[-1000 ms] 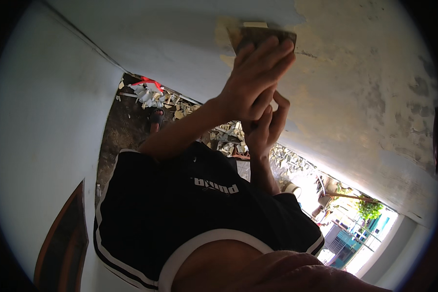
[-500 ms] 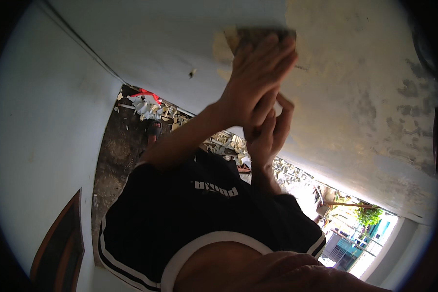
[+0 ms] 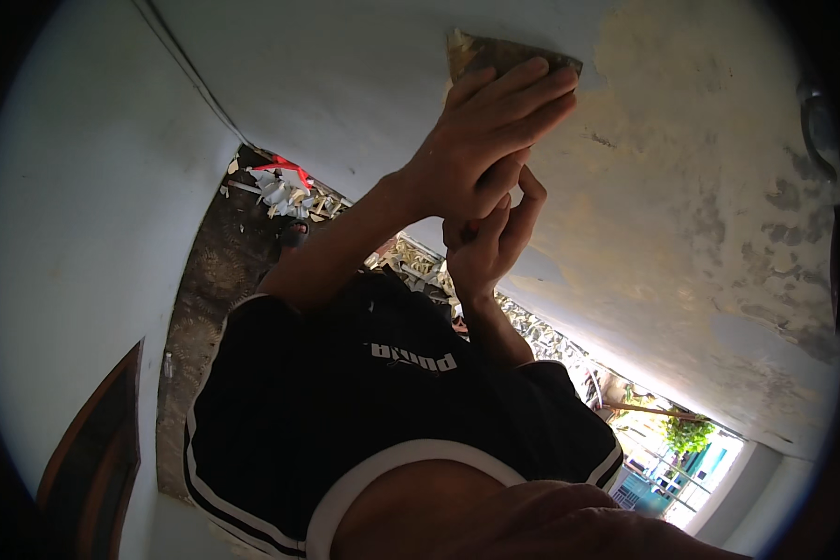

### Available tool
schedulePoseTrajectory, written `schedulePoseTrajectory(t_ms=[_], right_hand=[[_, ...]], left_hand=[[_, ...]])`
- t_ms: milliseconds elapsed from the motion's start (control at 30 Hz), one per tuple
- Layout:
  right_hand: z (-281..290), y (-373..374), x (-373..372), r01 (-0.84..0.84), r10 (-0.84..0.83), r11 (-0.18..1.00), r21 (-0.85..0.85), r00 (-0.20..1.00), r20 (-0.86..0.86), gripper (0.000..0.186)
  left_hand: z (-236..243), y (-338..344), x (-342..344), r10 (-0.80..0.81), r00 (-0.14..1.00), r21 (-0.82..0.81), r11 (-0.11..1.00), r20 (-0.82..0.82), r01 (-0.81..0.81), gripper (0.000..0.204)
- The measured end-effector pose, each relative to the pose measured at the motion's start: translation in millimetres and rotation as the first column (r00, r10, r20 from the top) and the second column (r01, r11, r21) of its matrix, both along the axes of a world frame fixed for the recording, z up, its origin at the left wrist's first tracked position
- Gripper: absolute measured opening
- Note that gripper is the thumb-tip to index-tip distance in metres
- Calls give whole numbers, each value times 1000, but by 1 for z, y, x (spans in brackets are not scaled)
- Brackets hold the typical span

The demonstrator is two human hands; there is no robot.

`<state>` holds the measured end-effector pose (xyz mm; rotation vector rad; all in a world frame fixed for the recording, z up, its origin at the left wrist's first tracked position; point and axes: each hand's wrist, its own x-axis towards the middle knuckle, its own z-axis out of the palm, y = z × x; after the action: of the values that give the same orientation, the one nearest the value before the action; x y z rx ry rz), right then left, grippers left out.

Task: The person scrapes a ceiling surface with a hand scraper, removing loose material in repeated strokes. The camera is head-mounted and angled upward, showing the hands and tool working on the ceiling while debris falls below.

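Observation:
A broad metal putty knife (image 3: 509,54), its blade wider at the far end, lies against the pale wall. My left hand (image 3: 490,135) rests over the blade with its fingers stretched out and pressed flat on it. Just below, my right hand (image 3: 490,238) is closed with curled fingers around what seems to be the handle, mostly hidden behind my hands. Around the blade, the wall (image 3: 681,187) shows smooth whitish coating on the left and rough, yellowish, stained patches to the right.
Broken, flaky debris (image 3: 415,261) lies along the wall's foot, with a red strip (image 3: 287,170) among it. The dark floor (image 3: 219,271) runs to a corner with another wall. A brown-framed opening (image 3: 98,457) stands lower left; a bright opening with plants (image 3: 689,432) lies lower right.
Both hands have shifted slightly, the right one leftward in view. More of the blade shows above my left fingers. The whole view has also tilted a little.

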<state>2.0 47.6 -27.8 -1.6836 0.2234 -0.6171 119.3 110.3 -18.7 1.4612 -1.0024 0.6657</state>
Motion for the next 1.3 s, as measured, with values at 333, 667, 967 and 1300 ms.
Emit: schedulePoseTrajectory(t_ms=[333, 667, 967, 1300], right_hand=[[41, 19, 34, -96, 97, 995, -14, 992, 77, 39], [-10, 5, -32, 192, -225, 913, -361, 973, -49, 39], [47, 1, -43, 208, -200, 974, 89, 975, -95, 31], [72, -28, -46, 189, -174, 982, 27, 945, -276, 27]], left_hand=[[31, 15, 25, 19, 998, -73, 997, 52, -15, 55], [-8, -8, -21, -229, 969, 49, 971, -93, 234, 59], [19, -34, -42, -220, 971, -96, 973, -95, 211, 59], [28, -51, -49, -62, 991, -122, 991, -123, 47, 59]])
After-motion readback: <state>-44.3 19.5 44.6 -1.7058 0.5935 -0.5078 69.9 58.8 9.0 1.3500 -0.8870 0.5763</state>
